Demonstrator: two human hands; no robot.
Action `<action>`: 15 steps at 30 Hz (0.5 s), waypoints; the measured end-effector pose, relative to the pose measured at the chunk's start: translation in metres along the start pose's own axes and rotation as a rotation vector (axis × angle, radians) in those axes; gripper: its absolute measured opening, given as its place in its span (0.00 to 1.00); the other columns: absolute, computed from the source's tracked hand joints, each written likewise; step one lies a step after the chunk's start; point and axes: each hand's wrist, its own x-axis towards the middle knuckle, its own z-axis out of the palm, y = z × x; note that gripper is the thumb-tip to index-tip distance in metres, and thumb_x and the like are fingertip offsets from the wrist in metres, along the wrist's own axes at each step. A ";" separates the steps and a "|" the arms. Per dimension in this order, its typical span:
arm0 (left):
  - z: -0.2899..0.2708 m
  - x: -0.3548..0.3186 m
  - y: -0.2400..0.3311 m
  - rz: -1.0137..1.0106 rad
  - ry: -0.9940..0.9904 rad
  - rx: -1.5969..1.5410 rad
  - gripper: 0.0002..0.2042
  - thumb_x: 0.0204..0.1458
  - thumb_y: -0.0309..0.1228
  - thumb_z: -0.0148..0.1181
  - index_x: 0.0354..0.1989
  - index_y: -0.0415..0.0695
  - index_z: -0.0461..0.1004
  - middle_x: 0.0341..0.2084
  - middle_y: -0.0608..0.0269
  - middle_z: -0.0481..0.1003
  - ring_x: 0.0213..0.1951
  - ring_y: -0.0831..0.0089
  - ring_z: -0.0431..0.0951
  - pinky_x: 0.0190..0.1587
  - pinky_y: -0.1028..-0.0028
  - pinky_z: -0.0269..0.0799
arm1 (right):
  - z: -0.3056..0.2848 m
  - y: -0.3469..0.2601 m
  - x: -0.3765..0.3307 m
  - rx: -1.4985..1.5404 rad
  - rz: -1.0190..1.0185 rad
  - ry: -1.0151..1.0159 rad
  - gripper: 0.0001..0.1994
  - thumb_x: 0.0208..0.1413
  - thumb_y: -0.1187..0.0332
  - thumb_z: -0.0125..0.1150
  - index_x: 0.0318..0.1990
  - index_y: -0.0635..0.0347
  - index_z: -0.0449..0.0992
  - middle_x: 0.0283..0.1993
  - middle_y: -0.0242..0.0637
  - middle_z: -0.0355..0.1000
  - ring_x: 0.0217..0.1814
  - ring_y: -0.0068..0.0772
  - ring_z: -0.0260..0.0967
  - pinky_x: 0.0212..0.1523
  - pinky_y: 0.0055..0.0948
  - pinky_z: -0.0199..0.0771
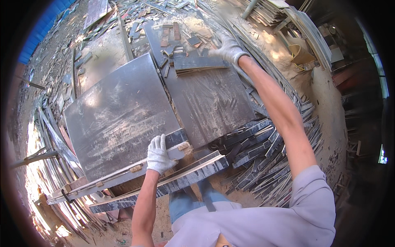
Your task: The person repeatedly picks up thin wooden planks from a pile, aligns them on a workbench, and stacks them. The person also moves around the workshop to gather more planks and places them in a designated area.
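A pale work glove covers my left hand (159, 156). It lies at the near edge of the large dark left-hand panel (123, 111), its fingers stretched flat near the end of a short dark strip (177, 138). My right hand (229, 48), gloved too, reaches far across the right-hand dark panel (210, 103). Its fingers are spread beside a small stack of dark plywood pieces (201, 64); whether the fingertips touch it I cannot tell. A narrow slot separates the two dusty panels. Along the near side runs a long dark-faced plywood strip (193, 175), close to my waist.
Many cut strips (267, 160) are heaped right of the panels. Small offcuts (177, 31) lie beyond them. Long thin strips (61, 144) pile up at the left. A metal bar (35, 158) juts in there. Stacked boards (308, 35) stand at far right.
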 end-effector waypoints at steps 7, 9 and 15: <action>0.019 -0.043 0.008 -0.027 -0.090 -0.039 0.60 0.28 0.48 0.78 0.74 0.36 0.54 0.66 0.40 0.62 0.70 0.42 0.61 0.74 0.49 0.57 | 0.104 0.122 0.049 -0.772 0.033 -0.239 0.49 0.44 0.63 0.71 0.77 0.54 0.57 0.76 0.48 0.63 0.77 0.50 0.62 0.77 0.43 0.61; 0.023 -0.051 0.009 -0.032 -0.090 -0.055 0.61 0.28 0.48 0.78 0.74 0.36 0.54 0.66 0.40 0.61 0.70 0.42 0.61 0.74 0.49 0.57 | 0.102 0.112 0.047 -0.717 0.063 -0.283 0.45 0.38 0.62 0.77 0.70 0.57 0.67 0.71 0.50 0.68 0.71 0.52 0.69 0.70 0.44 0.71; 0.017 -0.043 0.006 -0.036 -0.118 -0.069 0.66 0.27 0.54 0.82 0.75 0.35 0.52 0.67 0.41 0.60 0.71 0.42 0.59 0.75 0.49 0.53 | 0.115 0.126 -0.033 -0.146 0.219 -0.583 0.40 0.34 0.46 0.84 0.49 0.73 0.81 0.43 0.47 0.82 0.45 0.39 0.80 0.45 0.36 0.79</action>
